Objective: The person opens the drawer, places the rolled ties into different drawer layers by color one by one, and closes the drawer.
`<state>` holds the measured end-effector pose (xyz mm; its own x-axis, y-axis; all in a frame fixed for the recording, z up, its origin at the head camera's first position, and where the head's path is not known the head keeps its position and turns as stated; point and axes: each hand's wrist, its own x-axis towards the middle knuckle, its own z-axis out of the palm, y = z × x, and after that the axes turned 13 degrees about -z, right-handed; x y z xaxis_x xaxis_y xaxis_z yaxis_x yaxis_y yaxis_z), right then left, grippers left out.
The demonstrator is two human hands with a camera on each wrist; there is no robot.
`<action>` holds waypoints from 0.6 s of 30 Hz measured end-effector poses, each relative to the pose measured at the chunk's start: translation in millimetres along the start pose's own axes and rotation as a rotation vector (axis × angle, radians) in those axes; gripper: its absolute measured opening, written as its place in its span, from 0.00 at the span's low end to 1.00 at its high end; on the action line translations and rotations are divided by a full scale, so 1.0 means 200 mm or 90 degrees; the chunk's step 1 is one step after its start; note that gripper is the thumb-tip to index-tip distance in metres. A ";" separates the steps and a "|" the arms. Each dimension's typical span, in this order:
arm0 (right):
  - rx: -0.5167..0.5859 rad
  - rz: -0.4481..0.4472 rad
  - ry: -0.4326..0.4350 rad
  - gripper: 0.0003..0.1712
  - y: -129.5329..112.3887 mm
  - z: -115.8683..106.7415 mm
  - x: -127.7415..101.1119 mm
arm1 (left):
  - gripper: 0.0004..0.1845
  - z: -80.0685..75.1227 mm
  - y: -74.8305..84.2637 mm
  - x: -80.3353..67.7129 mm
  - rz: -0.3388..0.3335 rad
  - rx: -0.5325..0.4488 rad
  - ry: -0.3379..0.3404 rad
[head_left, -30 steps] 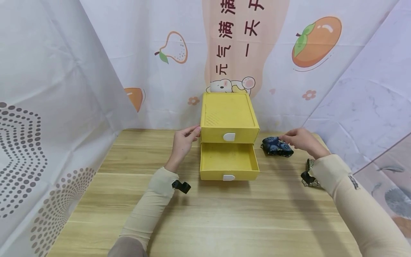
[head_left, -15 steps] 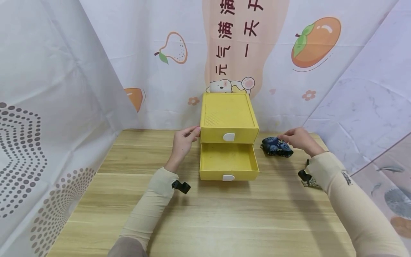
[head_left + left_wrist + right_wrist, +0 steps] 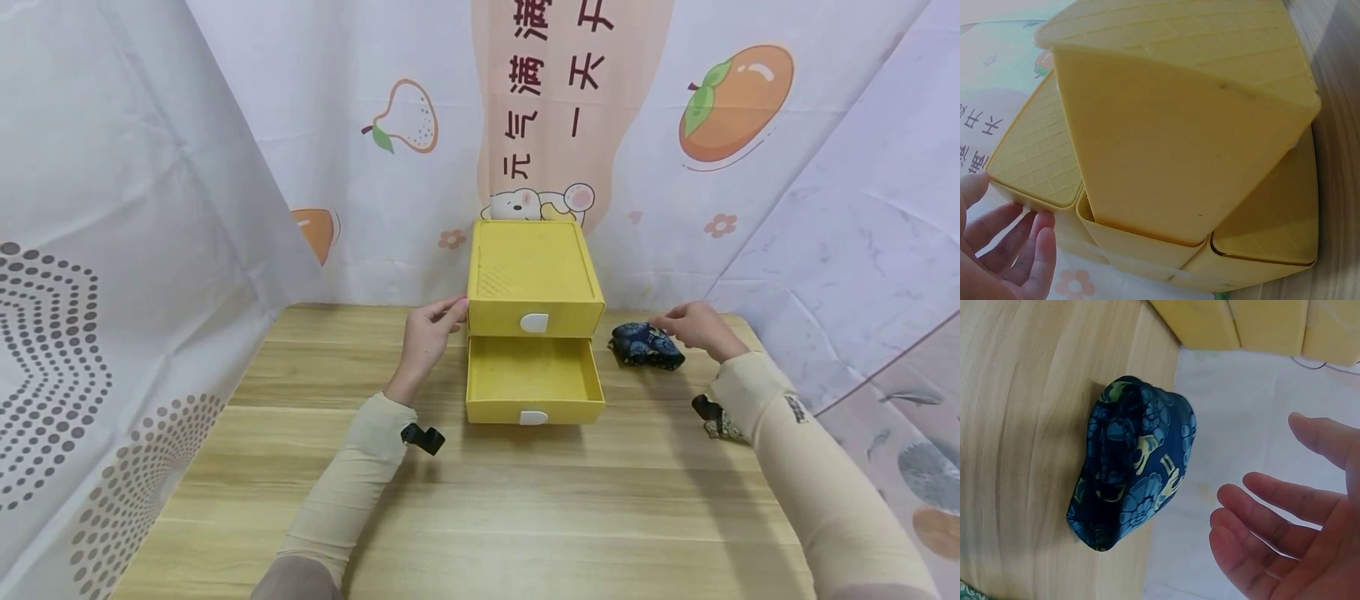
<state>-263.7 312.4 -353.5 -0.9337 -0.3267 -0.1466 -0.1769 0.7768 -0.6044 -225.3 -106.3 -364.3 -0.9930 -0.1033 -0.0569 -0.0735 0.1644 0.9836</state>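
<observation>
where ribbed plastic meets rumpled pouch

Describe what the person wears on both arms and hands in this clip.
Both arms are covered by close-fitting beige sleeves from upper arm to wrist. The left hand and right hand are bare: no gloves, rings or watch visible. A small black clip-like device sits at the left cuff, another at the right. The right sleeve carries a small dark marking.
</observation>
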 end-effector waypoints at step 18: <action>-0.001 0.047 -0.013 0.39 0.14 0.04 0.09 | 0.19 0.01 -0.01 0.00 0.083 0.034 0.032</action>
<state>-281.8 323.5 -379.8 -0.9379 -0.2795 -0.2056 -0.1089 0.7998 -0.5903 -225.3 -104.1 -367.4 -0.9887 -0.1267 0.0804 0.0493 0.2322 0.9714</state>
